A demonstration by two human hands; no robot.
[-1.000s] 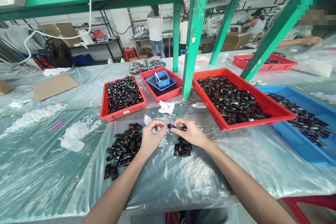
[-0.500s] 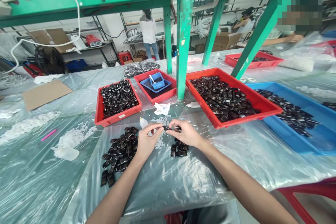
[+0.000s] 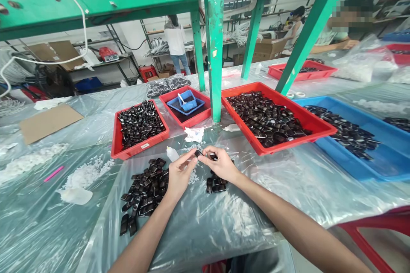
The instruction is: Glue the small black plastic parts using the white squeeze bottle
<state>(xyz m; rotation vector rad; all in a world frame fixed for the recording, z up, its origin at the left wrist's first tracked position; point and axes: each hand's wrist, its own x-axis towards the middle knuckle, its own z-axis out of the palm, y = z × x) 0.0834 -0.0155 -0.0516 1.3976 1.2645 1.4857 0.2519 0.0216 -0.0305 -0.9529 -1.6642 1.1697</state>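
Between my two hands is a small glossy black plastic piece, pinched by fingertips from both sides. My left hand grips its left end with thumb and forefinger. On the other side, the thumb and forefinger of my right hand close on it. A heap of similar black pieces lies beside my left wrist. Under my right hand sits a smaller group of black pieces. Tiny translucent white bits are scattered on the plastic sheet beneath my hands. A small squeeze bottle lies just behind my left hand.
Red trays of black pieces stand behind my hands, with a blue tray at right. A red tray holding blue containers sits by a green post. A pink pen-like tool lies left. Other people are in the background.
The view has shifted slightly, so most things appear a little further left. The black piece has been tilted between my fingertips; both hands still hold it.
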